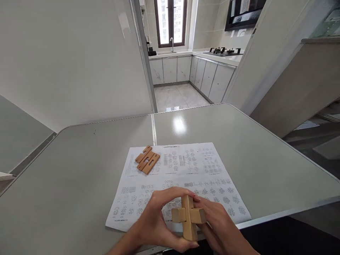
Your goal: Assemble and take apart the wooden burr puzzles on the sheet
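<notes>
A pale wooden interlocking burr puzzle [187, 216], shaped like a cross, is held above the near edge of the table. My left hand [156, 219] curves round its left side, with a finger at the top end of the upright bar and the thumb at the bottom end. My right hand [216, 217] grips it from the right and behind; some of its fingers are hidden by the wood. Beneath the hands lies a printed sheet [191, 170] covered in small line diagrams. Several flat, darker wooden pieces with cut-outs [148, 160] rest on the sheet's far left part.
The grey-green table [265, 170] has a pale seam [153, 129] and a metal-trimmed edge. A white wall panel [79, 63] rises behind it on the left. Beyond the doorway are kitchen cabinets [170, 69], a tap [172, 44] and a gas hob [224, 52].
</notes>
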Motion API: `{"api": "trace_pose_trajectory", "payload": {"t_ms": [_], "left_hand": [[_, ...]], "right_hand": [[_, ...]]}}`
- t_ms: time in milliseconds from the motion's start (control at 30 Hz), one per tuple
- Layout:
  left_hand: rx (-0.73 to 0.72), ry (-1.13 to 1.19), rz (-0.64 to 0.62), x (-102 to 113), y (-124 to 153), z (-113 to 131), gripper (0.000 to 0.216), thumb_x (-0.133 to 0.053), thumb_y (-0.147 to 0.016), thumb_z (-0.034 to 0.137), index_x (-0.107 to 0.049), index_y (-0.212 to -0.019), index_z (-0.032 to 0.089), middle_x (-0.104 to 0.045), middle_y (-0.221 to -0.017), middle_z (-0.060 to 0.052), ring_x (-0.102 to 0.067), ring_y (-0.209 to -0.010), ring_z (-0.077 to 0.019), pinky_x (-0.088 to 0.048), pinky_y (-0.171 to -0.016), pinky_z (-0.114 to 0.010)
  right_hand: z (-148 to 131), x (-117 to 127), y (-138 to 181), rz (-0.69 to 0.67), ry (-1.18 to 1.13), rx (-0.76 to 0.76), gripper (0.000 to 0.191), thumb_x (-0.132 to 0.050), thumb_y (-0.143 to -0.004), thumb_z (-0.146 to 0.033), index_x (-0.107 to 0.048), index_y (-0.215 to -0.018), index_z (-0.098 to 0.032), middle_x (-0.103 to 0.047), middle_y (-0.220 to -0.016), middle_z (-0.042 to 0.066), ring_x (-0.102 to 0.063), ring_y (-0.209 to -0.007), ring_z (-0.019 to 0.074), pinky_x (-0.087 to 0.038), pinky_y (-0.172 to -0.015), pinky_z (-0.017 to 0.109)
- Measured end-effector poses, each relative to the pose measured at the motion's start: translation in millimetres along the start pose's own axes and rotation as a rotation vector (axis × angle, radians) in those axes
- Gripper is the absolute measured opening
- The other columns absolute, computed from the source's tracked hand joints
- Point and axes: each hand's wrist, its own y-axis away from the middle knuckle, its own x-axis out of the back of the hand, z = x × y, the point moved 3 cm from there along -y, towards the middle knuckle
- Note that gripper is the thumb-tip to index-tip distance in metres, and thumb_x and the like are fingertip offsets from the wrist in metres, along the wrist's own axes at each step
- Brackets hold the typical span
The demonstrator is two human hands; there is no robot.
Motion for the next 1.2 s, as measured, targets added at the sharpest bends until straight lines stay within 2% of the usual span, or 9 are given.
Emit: {"api": "trace_pose_trajectory", "payload": {"t_ms": [100,267,400,567,800,1000,1100,1200], "left_hand": [[0.021,-0.017,-0.007,-0.6,3.0,0.9,0.067,-0.091,-0.061,0.036,-0.07,-0.123,0.022,-0.08,-0.109,-0.006,-0.077,-0.098,-0.0267,-0.061,-0.092,-0.035],[0.002,-0.054,0.009,-1.5,3.7,3.6,0.071,-0.092,-0.06,0.033,-0.068,-0.126,0.022,-0.079,-0.114,-0.007,-0.077,-0.104,-0.0283,-0.06,-0.097,-0.034],[-0.022,-0.005,-0.025,-3.3,3.0,4.0,0.07,-0.092,-0.063,0.039,-0.068,-0.126,0.022,-0.079,-0.112,-0.007,-0.078,-0.101,-0.0279,-0.061,-0.095,-0.033],[-0.054,0.004,-0.057,-1.8,3.7,6.1,0.073,-0.092,-0.063,0.035,-0.066,-0.13,0.024,-0.079,-0.116,-0.007,-0.077,-0.103,-0.0282,-0.061,-0.097,-0.034],[-0.103,0.006,-0.113,4.5,2.5,13.7,0.077,-0.09,-0.068,0.033,-0.06,-0.139,0.029,-0.077,-0.123,-0.005,-0.076,-0.111,-0.0289,-0.058,-0.105,-0.039],[-0.149,-0.147,-0.092,4.9,7.4,17.3,0.08,-0.092,-0.068,0.034,-0.058,-0.141,0.031,-0.079,-0.12,-0.004,-0.077,-0.106,-0.0281,-0.054,-0.112,-0.044],[-0.181,-0.195,-0.072,4.4,7.2,21.0,0.082,-0.089,-0.071,0.032,-0.055,-0.145,0.032,-0.078,-0.121,-0.003,-0.078,-0.104,-0.0276,-0.051,-0.116,-0.048],[-0.19,-0.153,-0.098,4.0,5.5,25.0,0.076,-0.088,-0.075,0.034,-0.056,-0.144,0.032,-0.078,-0.12,-0.002,-0.078,-0.105,-0.0276,-0.052,-0.115,-0.048]], "right_hand": [[-2.2,0.1,1.3,-0.004,0.04,0.018,0.024,-0.041,-0.1,-0.005,-0.054,-0.108,-0.024,-0.066,-0.089,0.004,-0.062,-0.073,0.0166,-0.049,-0.062,0.025],[-9.3,1.8,-0.4,0.067,0.063,0.054,0.023,-0.04,-0.101,-0.007,-0.054,-0.108,-0.024,-0.062,-0.085,0.003,-0.061,-0.072,0.0179,-0.051,-0.062,0.027],[-12.1,3.7,-1.3,0.012,-0.054,-0.035,0.02,-0.04,-0.104,-0.013,-0.056,-0.104,-0.025,-0.063,-0.087,0.004,-0.062,-0.074,0.018,-0.054,-0.065,0.026],[-16.1,7.8,-2.4,-0.066,-0.113,-0.088,0.018,-0.042,-0.105,-0.017,-0.058,-0.107,-0.026,-0.067,-0.092,0.004,-0.066,-0.078,0.0172,-0.056,-0.069,0.024],[-24.9,8.7,-11.2,-0.035,-0.144,-0.081,0.02,-0.041,-0.106,-0.02,-0.061,-0.102,-0.025,-0.067,-0.084,0.003,-0.066,-0.071,0.0173,-0.057,-0.066,0.025],[-19.2,6.3,-5.6,0.02,0.022,-0.009,0.026,-0.045,-0.106,-0.024,-0.068,-0.116,-0.024,-0.071,-0.085,0.006,-0.069,-0.073,0.0217,-0.061,-0.068,0.032],[-15.9,4.0,-2.8,0.039,0.07,0.005,0.026,-0.045,-0.106,-0.025,-0.07,-0.115,-0.025,-0.071,-0.083,0.007,-0.069,-0.07,0.0229,-0.062,-0.066,0.035],[-18.5,4.5,-1.2,0.077,0.09,0.067,0.027,-0.042,-0.108,-0.027,-0.069,-0.112,-0.025,-0.069,-0.077,0.006,-0.068,-0.066,0.0218,-0.059,-0.06,0.033]]}}
